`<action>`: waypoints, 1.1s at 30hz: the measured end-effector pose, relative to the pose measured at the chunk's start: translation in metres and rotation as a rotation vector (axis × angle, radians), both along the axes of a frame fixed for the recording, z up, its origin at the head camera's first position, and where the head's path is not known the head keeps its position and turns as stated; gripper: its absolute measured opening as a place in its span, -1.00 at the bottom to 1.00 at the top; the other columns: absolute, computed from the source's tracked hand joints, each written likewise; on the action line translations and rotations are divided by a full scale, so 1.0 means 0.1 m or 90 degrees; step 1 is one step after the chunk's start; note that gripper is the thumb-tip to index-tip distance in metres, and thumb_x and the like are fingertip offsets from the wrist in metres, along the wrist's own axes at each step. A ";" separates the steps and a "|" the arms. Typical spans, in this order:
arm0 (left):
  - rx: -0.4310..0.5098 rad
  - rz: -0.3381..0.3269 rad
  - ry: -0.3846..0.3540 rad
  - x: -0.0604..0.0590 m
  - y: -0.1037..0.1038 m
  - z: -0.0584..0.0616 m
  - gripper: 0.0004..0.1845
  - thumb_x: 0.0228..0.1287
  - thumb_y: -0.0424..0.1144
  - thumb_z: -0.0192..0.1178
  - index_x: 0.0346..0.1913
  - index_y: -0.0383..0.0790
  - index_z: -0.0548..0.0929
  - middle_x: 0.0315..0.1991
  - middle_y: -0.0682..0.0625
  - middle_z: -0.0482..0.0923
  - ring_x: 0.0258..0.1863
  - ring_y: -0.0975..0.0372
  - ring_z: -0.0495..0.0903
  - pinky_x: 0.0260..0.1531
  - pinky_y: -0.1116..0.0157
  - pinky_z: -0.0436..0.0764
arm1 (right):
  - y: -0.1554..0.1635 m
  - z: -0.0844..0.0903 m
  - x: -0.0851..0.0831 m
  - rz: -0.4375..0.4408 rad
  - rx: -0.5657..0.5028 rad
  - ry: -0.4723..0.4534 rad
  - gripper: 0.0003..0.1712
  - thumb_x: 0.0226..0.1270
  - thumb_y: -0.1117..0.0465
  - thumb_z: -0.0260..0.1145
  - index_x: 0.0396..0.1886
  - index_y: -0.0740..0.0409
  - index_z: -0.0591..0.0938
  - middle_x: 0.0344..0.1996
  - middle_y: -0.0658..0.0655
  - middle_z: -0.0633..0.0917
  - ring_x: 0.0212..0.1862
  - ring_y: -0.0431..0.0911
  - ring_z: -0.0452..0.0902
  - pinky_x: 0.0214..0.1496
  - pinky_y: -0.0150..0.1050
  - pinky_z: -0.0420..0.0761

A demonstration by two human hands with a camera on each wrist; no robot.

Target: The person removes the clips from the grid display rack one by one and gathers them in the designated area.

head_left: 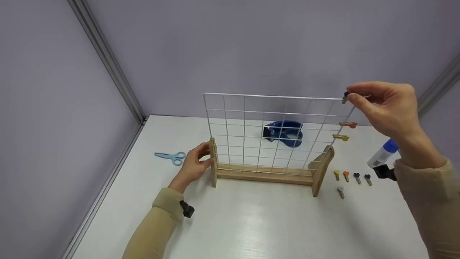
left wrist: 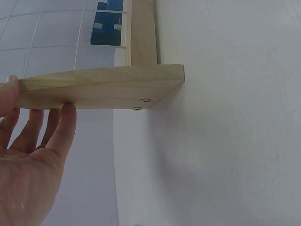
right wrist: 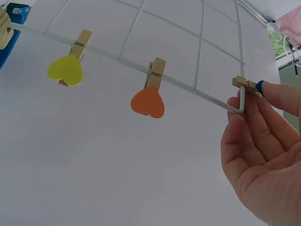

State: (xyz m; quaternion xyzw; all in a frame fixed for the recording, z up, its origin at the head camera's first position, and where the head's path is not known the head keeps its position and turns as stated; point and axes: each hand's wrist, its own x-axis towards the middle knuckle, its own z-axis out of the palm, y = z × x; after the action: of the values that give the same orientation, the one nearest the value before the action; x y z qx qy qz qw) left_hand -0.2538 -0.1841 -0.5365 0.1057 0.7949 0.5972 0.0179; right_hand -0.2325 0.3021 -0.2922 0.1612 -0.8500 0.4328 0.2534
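A white wire grid [head_left: 244, 112] stands upright in a wooden stand [head_left: 264, 176]. At the stand's left end, my left hand [head_left: 194, 165] grips the edge of the wooden side panel [left wrist: 99, 84] between thumb and fingers. My right hand [head_left: 391, 104] pinches a small wooden clothespin [right wrist: 245, 84] with a dark blue heart at the grid's top right corner. The clothespin sits across the top wire. On the grid's right side wire hang an orange-heart clothespin [right wrist: 153, 87] and a yellow-heart clothespin [right wrist: 70, 63], both lower than my right hand.
Several loose heart clothespins [head_left: 356, 178] lie on the white table [head_left: 251, 223] right of the stand. A blue-capped glue stick [head_left: 382, 154] is beyond them. Behind the grid is a blue tape dispenser [head_left: 287, 133]. Light blue scissors [head_left: 172, 157] lie left of my left hand.
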 end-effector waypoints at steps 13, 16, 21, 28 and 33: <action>-0.002 -0.008 0.022 -0.02 0.00 -0.02 -0.42 0.53 -0.54 0.27 0.53 -0.20 0.59 0.47 -0.24 0.64 0.54 -0.13 0.60 0.56 -0.11 0.67 | -0.08 -0.05 -0.01 -0.006 -0.028 0.075 -0.86 0.47 0.47 0.48 -0.11 0.36 0.92 -0.28 -0.51 0.84 -0.27 -0.50 0.76 -0.10 -0.66 0.69; -0.001 -0.008 0.025 -0.03 -0.01 -0.03 -0.42 0.51 -0.55 0.27 0.53 -0.22 0.60 0.45 -0.21 0.66 0.53 -0.13 0.61 0.53 -0.09 0.69 | -0.09 -0.04 0.01 -0.010 -0.042 0.087 -0.85 0.46 0.50 0.47 -0.10 0.36 0.92 -0.27 -0.51 0.85 -0.24 -0.50 0.78 -0.03 -0.66 0.71; 0.000 -0.006 0.026 -0.04 -0.02 -0.03 -0.42 0.51 -0.56 0.27 0.53 -0.23 0.60 0.45 -0.22 0.66 0.52 -0.14 0.61 0.53 -0.09 0.70 | -0.08 0.00 0.05 -0.046 -0.041 0.094 -0.84 0.51 0.45 0.45 -0.05 0.37 0.91 -0.27 -0.59 0.80 -0.24 -0.49 0.72 -0.01 -0.66 0.67; 0.003 -0.002 0.014 -0.03 -0.03 -0.03 -0.42 0.52 -0.57 0.27 0.53 -0.21 0.59 0.47 -0.22 0.64 0.54 -0.14 0.59 0.59 -0.20 0.61 | -0.03 -0.02 0.12 -0.040 -0.043 0.107 -0.81 0.52 0.48 0.43 0.01 0.39 0.89 -0.21 -0.55 0.81 -0.23 -0.45 0.69 0.01 -0.65 0.67; 0.004 -0.002 0.011 -0.03 -0.04 -0.01 -0.40 0.50 -0.58 0.28 0.54 -0.20 0.59 0.48 -0.22 0.64 0.56 -0.14 0.58 0.60 -0.16 0.62 | 0.07 -0.10 0.21 -0.054 -0.031 0.097 -0.79 0.55 0.48 0.40 0.05 0.43 0.86 -0.19 -0.56 0.79 -0.22 -0.45 0.65 -0.02 -0.68 0.64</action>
State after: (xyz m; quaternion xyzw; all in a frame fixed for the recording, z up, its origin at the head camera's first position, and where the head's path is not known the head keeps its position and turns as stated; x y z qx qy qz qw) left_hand -0.2571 -0.1878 -0.5378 0.1117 0.7931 0.5987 0.0117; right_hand -0.2112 0.3093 -0.3020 0.1514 -0.8236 0.4286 0.3393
